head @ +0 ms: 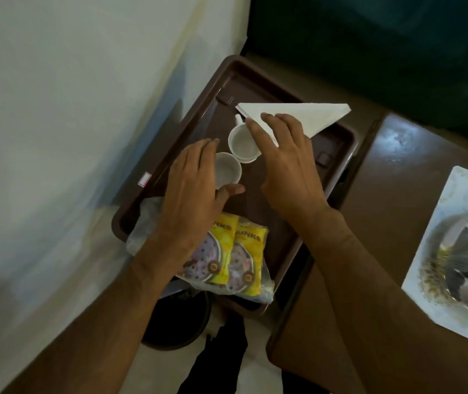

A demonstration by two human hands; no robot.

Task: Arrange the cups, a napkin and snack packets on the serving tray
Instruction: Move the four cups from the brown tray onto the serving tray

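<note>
Item: snack packets point(231, 257), two, yellow, side by side at the near end of the serving tray point(338, 137), lying over a clear wrapper; partly covered by my left forearm.

Item: left hand point(193, 194), fingers point(208, 149) curled around the near cup point(227, 169), thumb at its near rim; the cup is upright on the tray floor and I read the hold as a light grasp.

Item: right hand point(286, 160), fingers spread and flat, touching the far cup point(242, 143) at its right rim, gripping nothing that I can see. The two cups are touching or just apart; I cannot tell which.

Item: napkin point(306, 116), white, folded to a triangle, at the far end of the tray, one corner overhanging the rim.

Item: tabletop point(383, 177), brown, carrying a printed mat point(460, 251) to the right.

Step in hand, by my judgement: settling the cups mid-tray; all items are aboard. Next move calls for squaring the cups, then drawing the napkin inside the rim.
</note>
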